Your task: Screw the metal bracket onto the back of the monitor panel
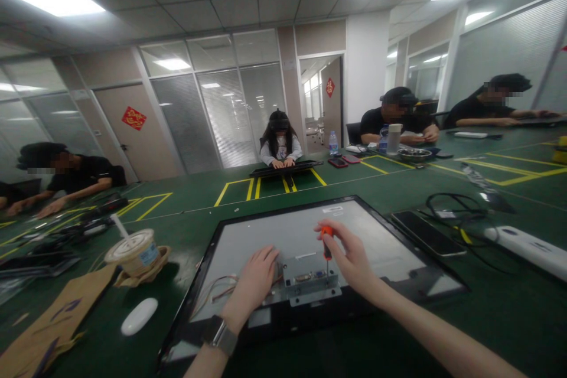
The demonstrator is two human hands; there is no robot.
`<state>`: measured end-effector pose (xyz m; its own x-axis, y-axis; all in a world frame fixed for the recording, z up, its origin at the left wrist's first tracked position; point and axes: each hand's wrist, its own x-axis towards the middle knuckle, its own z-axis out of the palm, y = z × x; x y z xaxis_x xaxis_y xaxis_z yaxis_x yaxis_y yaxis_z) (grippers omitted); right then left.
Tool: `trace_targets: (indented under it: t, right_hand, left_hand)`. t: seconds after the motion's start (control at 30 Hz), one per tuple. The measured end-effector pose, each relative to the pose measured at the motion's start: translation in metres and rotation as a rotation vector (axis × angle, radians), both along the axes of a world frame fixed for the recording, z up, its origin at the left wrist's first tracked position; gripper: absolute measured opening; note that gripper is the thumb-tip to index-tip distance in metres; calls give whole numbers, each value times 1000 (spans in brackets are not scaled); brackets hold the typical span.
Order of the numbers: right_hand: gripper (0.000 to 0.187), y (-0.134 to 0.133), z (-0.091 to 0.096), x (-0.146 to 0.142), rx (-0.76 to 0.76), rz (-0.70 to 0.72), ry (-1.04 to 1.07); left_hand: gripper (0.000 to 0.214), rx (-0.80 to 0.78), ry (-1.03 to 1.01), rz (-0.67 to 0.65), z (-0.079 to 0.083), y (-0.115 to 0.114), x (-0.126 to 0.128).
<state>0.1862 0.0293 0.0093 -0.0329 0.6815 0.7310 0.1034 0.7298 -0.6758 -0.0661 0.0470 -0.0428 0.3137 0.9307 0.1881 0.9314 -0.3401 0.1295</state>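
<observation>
A flat monitor panel lies face down on the green table in front of me, its grey metal back up. My right hand is closed round a small screwdriver with an orange and black handle, held upright with its tip on a metal board cover near the panel's front edge. My left hand rests on the panel just left of that cover, fingers curled down by a bundle of thin wires. A watch sits on my left wrist.
A lidded drink cup with a straw, a brown paper bag and a white oval object lie at the left. A phone, black cables and a white power strip lie at the right. Other people sit round the table.
</observation>
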Motion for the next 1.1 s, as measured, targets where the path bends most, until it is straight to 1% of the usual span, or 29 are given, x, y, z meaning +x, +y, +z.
trace_targets:
  t: [0.13,0.3,0.4,0.67,0.87,0.97,1.1]
  right_hand:
    - [27,0,0,3,46,-13,-29]
    - [21,2,1,2,148,-92,-56]
    - [22,3,1,1,195,-130,-64]
    - [23,1,4,2,225,-105,-66]
    - [18,1,8,2,282,-147,-67]
    - [16,2,8,2,290,-152,-61]
    - [13,1,7,2,296,-202,-42]
  left_hand:
    - [44,-6,8,0,0,0,0]
    - [44,1,12,1,-1,1,0]
    - [44,2,5,12,-2,0,-1]
    - [46,-19,0,11,1,-1,-1]
    - [46,-9,-5,8,-1,0,-2]
    - [45,-1,-8,6,-2,0,-2]
    - [45,3,5,14,-1,-2,-1]
